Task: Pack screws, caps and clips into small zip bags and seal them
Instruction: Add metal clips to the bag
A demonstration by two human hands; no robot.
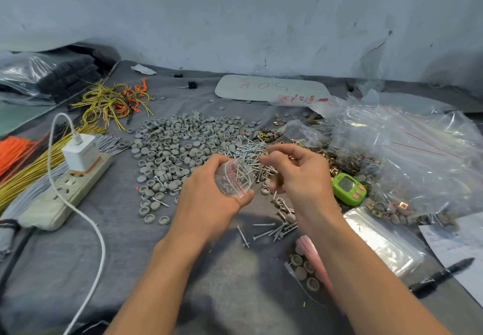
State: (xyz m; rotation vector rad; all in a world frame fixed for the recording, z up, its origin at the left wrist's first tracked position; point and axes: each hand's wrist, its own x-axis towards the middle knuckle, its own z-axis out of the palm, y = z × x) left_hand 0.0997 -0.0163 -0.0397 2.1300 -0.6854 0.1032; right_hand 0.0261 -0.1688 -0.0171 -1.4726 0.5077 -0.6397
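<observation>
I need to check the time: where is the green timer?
The green timer lies on the table right of the right hand, beside the pile of clear bags.

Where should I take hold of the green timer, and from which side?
Grip the green timer by its two long edges, coming from above. It lies flat with its screen up, and clips crowd its far side, so its top is the free way in.

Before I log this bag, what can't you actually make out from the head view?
- Count inside the small zip bag: screws overlap, left hand wraps it.
- Whether right hand pinches anything: fingers blurred.
- Timer reading: too small.
- Power strip cable end: cut off by bottom edge.
</observation>
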